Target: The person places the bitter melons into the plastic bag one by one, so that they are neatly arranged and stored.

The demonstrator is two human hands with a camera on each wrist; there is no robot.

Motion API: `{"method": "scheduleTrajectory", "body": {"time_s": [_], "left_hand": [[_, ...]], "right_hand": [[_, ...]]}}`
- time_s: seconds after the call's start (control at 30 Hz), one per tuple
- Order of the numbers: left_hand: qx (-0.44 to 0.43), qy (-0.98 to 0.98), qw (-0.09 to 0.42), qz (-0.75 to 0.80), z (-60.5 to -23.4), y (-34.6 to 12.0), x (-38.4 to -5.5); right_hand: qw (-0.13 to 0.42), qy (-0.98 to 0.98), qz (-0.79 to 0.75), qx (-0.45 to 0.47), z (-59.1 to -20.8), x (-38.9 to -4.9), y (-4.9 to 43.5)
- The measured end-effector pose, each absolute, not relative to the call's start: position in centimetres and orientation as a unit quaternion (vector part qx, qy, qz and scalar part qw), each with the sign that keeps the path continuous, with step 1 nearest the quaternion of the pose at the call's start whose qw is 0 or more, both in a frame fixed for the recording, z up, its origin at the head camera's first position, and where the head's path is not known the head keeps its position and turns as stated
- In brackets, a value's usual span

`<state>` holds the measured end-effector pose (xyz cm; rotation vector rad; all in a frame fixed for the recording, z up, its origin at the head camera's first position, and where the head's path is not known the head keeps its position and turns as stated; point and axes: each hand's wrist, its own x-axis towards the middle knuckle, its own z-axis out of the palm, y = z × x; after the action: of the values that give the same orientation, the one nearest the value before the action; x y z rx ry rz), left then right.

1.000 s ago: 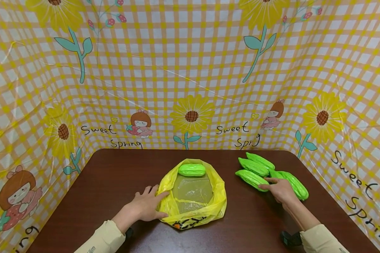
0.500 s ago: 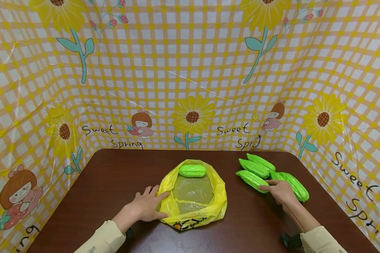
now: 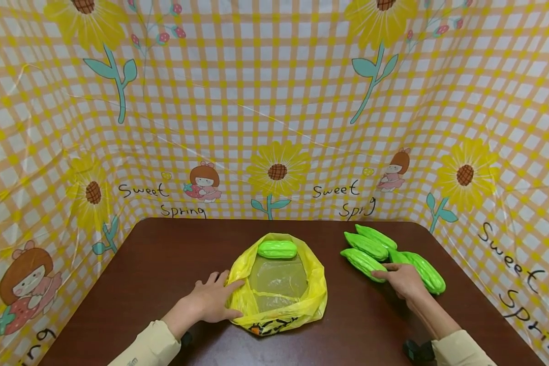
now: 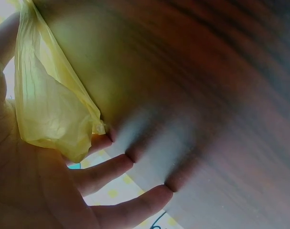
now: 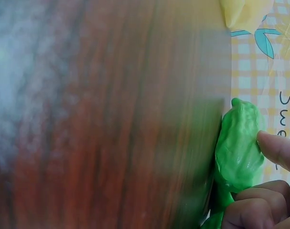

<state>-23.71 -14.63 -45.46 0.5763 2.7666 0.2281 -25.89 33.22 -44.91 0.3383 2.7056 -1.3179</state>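
1. surface: dark red-brown table, rounded far corners, streaked wood grain and a pale sheen in both wrist views.
2. room: gingham cloth in yellow, peach and white stood behind and to both sides, creased; printed with sunflowers, teal leaves, strawberries and small cartoon girls.
3. writing: black script read "sweet spring" on the back and right walls; in one copy at back right a letter looked missing from "spring". at lower left only "ing" showed. marks on the left sleeve were too small to read.
4. bag: yellow plastic bag, thin, wrinkled, translucent, mouth wide and facing up, near the table's middle. black and orange print on its near side, not legible.
5. gourds: glossy bright green, ridged and lumpy, tapering to points. one gourd lay crosswise inside the bag at the far side; the others were grouped at right, well apart from the bag.
6. right hand: narrow grip, thumb and fingers holding the near end of the nearest gourd of that group. a larger green piece lay just beyond the hand.
7. left hand: wide, fingers spread, against the bag's left side; bag film hung between thumb and fingers.
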Motion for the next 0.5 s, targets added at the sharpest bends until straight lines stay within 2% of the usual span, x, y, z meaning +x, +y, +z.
{"method": "scheduleTrajectory", "body": {"time_s": [0.5], "left_hand": [[0.198, 0.964, 0.159, 0.079, -44.88, -14.49, -23.46]], "right_hand": [[0.056, 0.895, -0.428, 0.116, -44.9, -25.97, 32.7]]}}
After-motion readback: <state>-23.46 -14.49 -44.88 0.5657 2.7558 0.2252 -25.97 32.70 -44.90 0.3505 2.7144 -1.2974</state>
